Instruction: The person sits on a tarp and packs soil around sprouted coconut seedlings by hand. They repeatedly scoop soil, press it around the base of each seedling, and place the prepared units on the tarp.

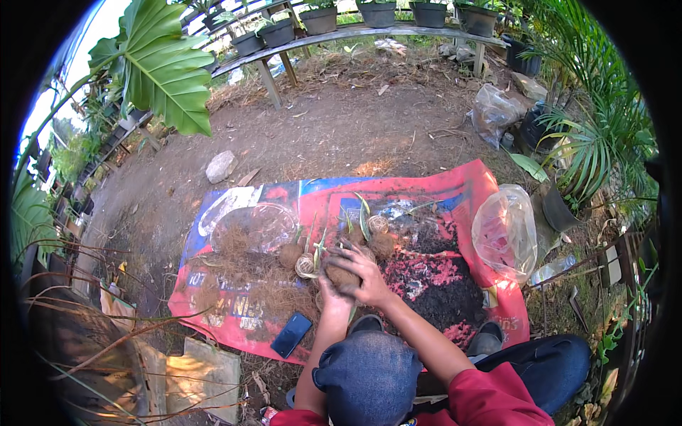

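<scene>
Between my left hand (331,292) and my right hand (358,269) is a ball of brown coconut fibre (342,278), cupped from both sides. Soil darkens my fingers. Just beyond them on the red printed banner sheet (240,341) lie more fibre balls (290,255), some with green leaves sticking out. Two balls wrapped in pale twine, one at the left (305,264) and one farther back (378,224), are among them. Loose coconut fibre (272,287) spreads to the left. Dark soil (437,293) covers the sheet's right part.
A smartphone (291,334) lies near the sheet's front edge. A clear plastic bag (505,229) and plastic bottle (554,269) are at the right. A stone (221,166) rests beyond the sheet. Potted plants stand on a wooden bench (341,36) at the back.
</scene>
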Tool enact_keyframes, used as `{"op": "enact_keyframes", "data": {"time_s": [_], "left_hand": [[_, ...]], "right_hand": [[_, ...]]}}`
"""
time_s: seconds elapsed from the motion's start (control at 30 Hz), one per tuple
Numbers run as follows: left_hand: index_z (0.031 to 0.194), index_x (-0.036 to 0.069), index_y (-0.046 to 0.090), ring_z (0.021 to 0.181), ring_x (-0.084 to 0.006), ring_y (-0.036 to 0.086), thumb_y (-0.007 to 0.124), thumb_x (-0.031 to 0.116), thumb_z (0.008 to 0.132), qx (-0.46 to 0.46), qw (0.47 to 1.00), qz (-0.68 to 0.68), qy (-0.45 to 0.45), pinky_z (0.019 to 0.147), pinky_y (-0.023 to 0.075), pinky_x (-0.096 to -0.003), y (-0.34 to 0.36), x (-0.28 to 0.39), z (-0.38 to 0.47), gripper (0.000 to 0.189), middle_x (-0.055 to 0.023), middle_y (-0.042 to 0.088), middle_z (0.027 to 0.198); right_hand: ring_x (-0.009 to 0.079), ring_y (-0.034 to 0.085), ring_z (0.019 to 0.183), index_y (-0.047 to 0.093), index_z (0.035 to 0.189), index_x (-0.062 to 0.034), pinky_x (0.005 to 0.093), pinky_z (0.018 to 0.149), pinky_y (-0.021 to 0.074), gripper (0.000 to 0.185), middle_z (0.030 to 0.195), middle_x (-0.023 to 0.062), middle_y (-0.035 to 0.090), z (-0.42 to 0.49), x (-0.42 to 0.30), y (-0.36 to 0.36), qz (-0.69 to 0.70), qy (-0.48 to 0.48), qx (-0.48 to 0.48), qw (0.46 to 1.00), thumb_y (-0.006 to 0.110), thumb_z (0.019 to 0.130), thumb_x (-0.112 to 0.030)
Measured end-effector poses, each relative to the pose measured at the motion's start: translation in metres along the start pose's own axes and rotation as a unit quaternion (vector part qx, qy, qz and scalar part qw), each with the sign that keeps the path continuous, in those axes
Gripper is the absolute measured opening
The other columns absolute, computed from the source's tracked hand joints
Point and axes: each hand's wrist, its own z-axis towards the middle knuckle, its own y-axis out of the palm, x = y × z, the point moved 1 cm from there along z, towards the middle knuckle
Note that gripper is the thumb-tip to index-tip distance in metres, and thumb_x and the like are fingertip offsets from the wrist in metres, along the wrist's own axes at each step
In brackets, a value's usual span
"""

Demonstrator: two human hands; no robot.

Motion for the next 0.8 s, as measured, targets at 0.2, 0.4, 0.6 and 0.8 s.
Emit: {"op": "enact_keyframes", "data": {"time_s": [0.2, 0.4, 0.6, 0.8], "left_hand": [[0.127, 0.012, 0.048, 0.117, -0.0226, 0.051, 0.046, 0.049, 0.091, 0.015, 0.988, 0.154, 0.029, 0.099, 0.0415, -0.039, 0.008, -0.003, -0.001, 0.052, -0.0081, 0.051, 0.127], [0.133, 0.012, 0.043, 0.117, -0.0223, 0.051, 0.041, 0.047, 0.094, -0.069, 0.996, -0.005, -0.048, 0.099, 0.0418, -0.0394, -0.007, 0.001, 0.001, 0.052, -0.0072, 0.047, 0.132], [0.13, 0.012, 0.046, 0.116, -0.0212, 0.051, 0.037, 0.045, 0.096, -0.023, 0.99, 0.14, 0.022, 0.099, 0.041, -0.0378, -0.017, -0.006, 0.008, 0.048, -0.0056, 0.05, 0.128], [0.131, 0.01, 0.045, 0.116, -0.0206, 0.051, 0.035, 0.049, 0.096, -0.027, 0.998, 0.033, -0.046, 0.101, 0.0392, -0.0372, -0.004, 0.001, -0.004, 0.053, -0.0065, 0.054, 0.123]], "right_hand": [[0.0307, 0.062, 0.105, 0.067, 0.102, -0.0029, 0.0382, 0.092, 0.0472, 0.029, 0.104, 0.0155, 0.066, 0.007, -0.008, 0.007, 0.054, 0.13, 0.189, 0.972, 0.068, 0.076, -0.015], [0.0376, 0.053, 0.117, 0.063, 0.111, -0.0021, 0.0464, 0.098, 0.0407, 0.034, 0.117, 0.0157, 0.061, 0.01, -0.007, -0.001, -0.03, -0.006, 0.099, 0.995, 0.062, 0.078, -0.011], [0.0321, 0.06, 0.105, 0.065, 0.106, -0.0057, 0.0398, 0.095, 0.0452, 0.029, 0.109, 0.0125, 0.064, 0.007, -0.008, 0.004, 0.119, 0.148, 0.142, 0.972, 0.062, 0.078, -0.011], [0.0288, 0.057, 0.11, 0.065, 0.102, -0.0016, 0.0391, 0.092, 0.0453, 0.026, 0.11, 0.0145, 0.062, -0.002, 0.003, 0.004, 0.047, 0.071, 0.075, 0.994, 0.063, 0.082, -0.017]]}}
